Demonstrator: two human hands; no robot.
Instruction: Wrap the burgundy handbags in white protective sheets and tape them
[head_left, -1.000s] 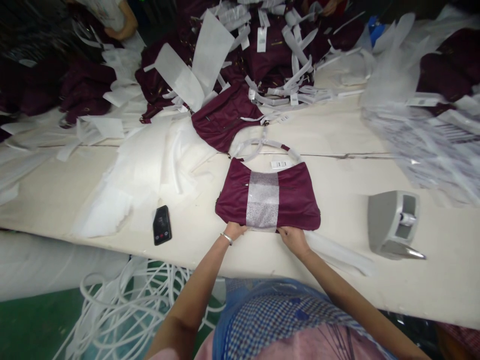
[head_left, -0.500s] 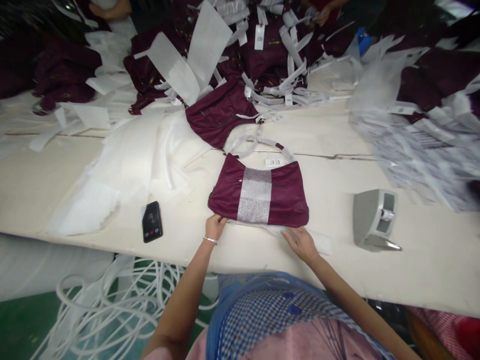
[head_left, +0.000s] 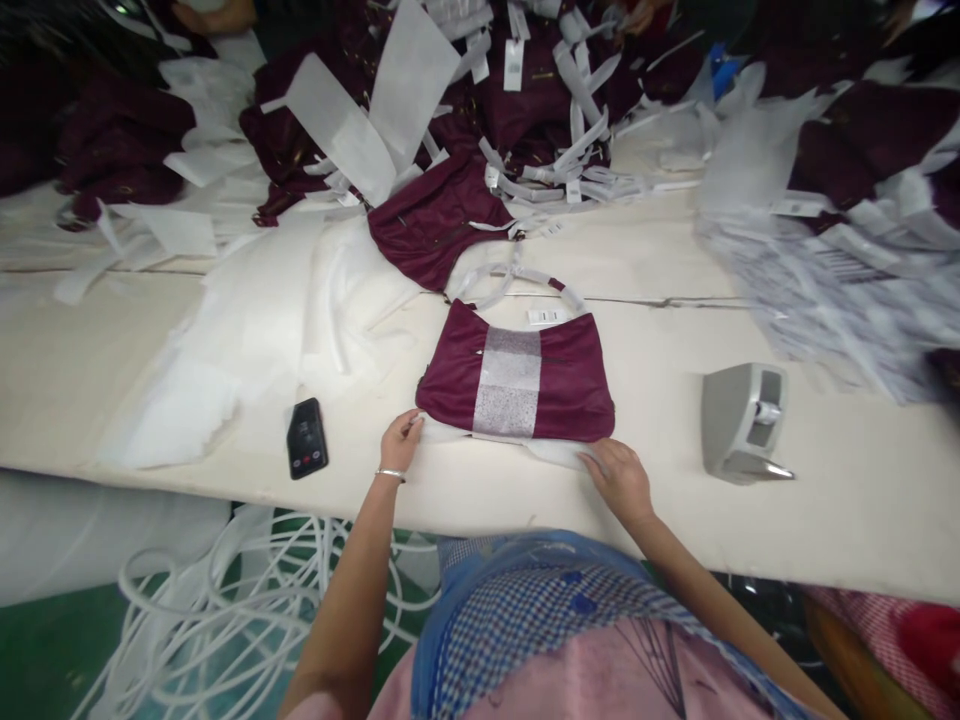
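On the surface (head_left: 660,360) before me lies a handbag (head_left: 559,385), a sheet (head_left: 553,452) jutting from under its near edge between my left grip (head_left: 401,440) and right grip (head_left: 622,480). A phone (head_left: 307,440) lies left, a tape dispenser (head_left: 739,425) stands right, another bag (head_left: 435,225) lies behind.

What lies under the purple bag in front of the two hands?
White sheeting pokes out along the near edge of the bag, between the left hand and the right hand. Its full shape cannot be seen; the bag covers the rest.

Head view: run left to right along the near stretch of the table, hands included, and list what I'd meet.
Black phone, left hand, silver-banded maroon bag, right hand, gray tape dispenser.
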